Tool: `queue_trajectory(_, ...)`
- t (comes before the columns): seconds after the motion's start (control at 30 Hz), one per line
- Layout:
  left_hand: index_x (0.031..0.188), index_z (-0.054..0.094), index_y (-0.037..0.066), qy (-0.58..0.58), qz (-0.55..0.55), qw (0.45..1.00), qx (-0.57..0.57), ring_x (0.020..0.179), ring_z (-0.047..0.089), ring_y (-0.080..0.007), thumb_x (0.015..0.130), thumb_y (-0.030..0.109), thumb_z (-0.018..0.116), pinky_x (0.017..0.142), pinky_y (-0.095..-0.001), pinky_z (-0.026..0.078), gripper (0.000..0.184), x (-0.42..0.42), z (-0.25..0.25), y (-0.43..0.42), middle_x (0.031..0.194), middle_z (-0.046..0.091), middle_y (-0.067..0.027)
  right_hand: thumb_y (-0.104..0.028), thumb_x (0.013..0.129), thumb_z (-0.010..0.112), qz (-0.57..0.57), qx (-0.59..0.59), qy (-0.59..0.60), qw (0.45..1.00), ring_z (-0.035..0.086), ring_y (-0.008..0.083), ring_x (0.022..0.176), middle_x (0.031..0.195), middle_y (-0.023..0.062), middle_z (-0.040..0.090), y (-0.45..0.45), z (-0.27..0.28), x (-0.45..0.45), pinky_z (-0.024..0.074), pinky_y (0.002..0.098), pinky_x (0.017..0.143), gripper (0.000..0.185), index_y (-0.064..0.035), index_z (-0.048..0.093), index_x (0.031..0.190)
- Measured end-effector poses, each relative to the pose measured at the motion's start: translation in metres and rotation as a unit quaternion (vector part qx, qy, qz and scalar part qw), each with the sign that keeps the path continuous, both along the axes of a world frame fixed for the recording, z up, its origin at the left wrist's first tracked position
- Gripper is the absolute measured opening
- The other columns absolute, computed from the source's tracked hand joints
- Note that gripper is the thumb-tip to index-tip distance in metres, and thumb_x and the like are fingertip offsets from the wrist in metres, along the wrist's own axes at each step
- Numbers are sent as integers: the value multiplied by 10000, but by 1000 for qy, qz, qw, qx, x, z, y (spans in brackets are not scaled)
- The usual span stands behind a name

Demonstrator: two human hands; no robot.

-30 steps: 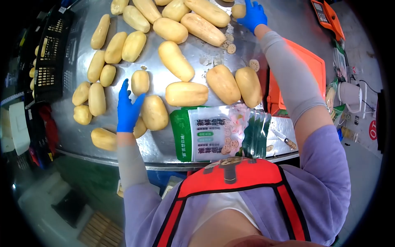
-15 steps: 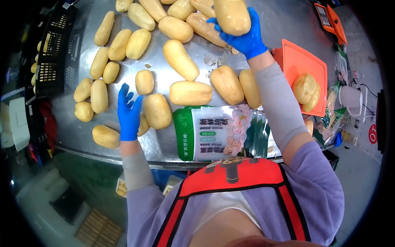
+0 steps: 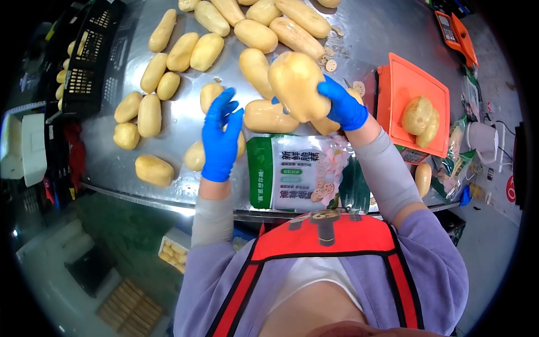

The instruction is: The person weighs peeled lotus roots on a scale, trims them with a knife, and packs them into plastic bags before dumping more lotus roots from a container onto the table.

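My right hand (image 3: 345, 106), in a blue glove, grips a thick, pale-yellow peeled lotus root section (image 3: 298, 87) and holds it above the steel table. My left hand (image 3: 220, 140), also gloved in blue, is raised with fingers apart and holds nothing. Behind its fingers a small lotus root (image 3: 209, 95) is partly hidden. Just below the held piece lies another lotus root (image 3: 268, 117). A green-and-white printed bag (image 3: 292, 174) with lotus pictures lies flat at the table's near edge, between my hands.
Several lotus roots (image 3: 255, 36) are spread over the steel table (image 3: 185, 129). To the right, an orange weighing tray (image 3: 394, 132) carries two pieces. Cut slices (image 3: 331, 65) lie near the back. A black crate (image 3: 92, 62) stands left, and an orange device (image 3: 457, 36) far right.
My right hand has brought the lotus root from the far side down toward me. My left hand has moved right and slightly up, still with nothing in it. The view has shifted slightly.
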State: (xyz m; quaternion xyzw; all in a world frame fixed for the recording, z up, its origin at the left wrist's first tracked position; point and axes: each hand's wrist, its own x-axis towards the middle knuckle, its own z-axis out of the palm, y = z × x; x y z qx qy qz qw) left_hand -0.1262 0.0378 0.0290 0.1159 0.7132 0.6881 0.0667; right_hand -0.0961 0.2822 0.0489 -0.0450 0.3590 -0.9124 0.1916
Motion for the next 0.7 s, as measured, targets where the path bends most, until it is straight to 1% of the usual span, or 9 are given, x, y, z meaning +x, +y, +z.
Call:
queue_trajectory(0.07,1227,495,35,-18,-23,998,56,981,511,-121,822,10,573,854,-253,421,413,7,17,15,1138,534,-55,-253,835,540,-23,74,40,996,457,206,1175,1278,123,468,-7,0,10,350,316,997,586,13,355,1324)
queue_trajectory(0.13,1239,485,40,-23,-42,996,70,1042,497,-140,809,18,592,875,-271,420,443,10,27,25,1168,525,-73,-224,821,565,-25,60,16,998,437,183,1189,1286,106,463,-13,9,18,329,299,1006,597,10,357,1329)
queue_trajectory(0.2,1255,462,38,-18,-48,996,73,1080,484,-158,801,27,606,896,-290,414,477,15,31,33,1202,504,-83,-217,807,584,-13,149,36,988,442,176,1176,1280,102,463,-16,12,23,336,296,997,617,6,352,1334)
queue_trajectory(0.33,1306,374,31,-8,-82,991,106,1164,443,-209,776,55,641,958,-348,383,594,27,31,45,1287,433,-106,-285,806,619,-35,223,44,973,444,177,1167,1260,107,472,-25,15,30,347,302,984,657,11,352,1329)
queue_trajectory(0.4,1319,336,24,-5,-97,993,68,1184,423,-224,782,53,623,987,-355,358,609,31,26,47,1306,409,-117,-306,807,623,-50,247,58,966,442,182,1169,1257,114,472,-31,6,34,348,306,984,670,7,346,1332)
queue_trajectory(0.47,1314,351,12,-7,-68,992,103,1184,414,-226,815,51,525,1006,-344,336,531,36,25,52,1317,402,-128,-327,809,626,-57,265,78,959,441,187,1170,1255,120,473,-41,5,37,349,311,985,684,3,340,1335)
queue_trajectory(0.6,1264,387,16,-3,-29,998,56,1194,397,-229,844,95,469,1020,-341,309,435,39,20,50,1284,437,-126,-352,797,639,-95,337,44,936,432,215,1184,1267,142,457,-58,1,47,343,333,992,731,-20,306,1356)
queue_trajectory(0.63,1203,449,7,-22,-3,994,108,1134,446,-208,866,90,441,979,-328,347,347,39,15,52,1246,471,-119,-363,785,649,-115,371,71,919,435,227,1185,1270,150,455,-61,-6,49,341,339,993,752,-21,304,1358)
queue_trajectory(0.7,1138,507,-2,-49,16,995,81,1082,482,-185,865,84,467,942,-309,373,289,33,6,43,1176,515,-105,-400,756,665,-123,415,100,896,433,258,1194,1277,175,448,-69,-10,53,337,350,992,803,-28,298,1365)
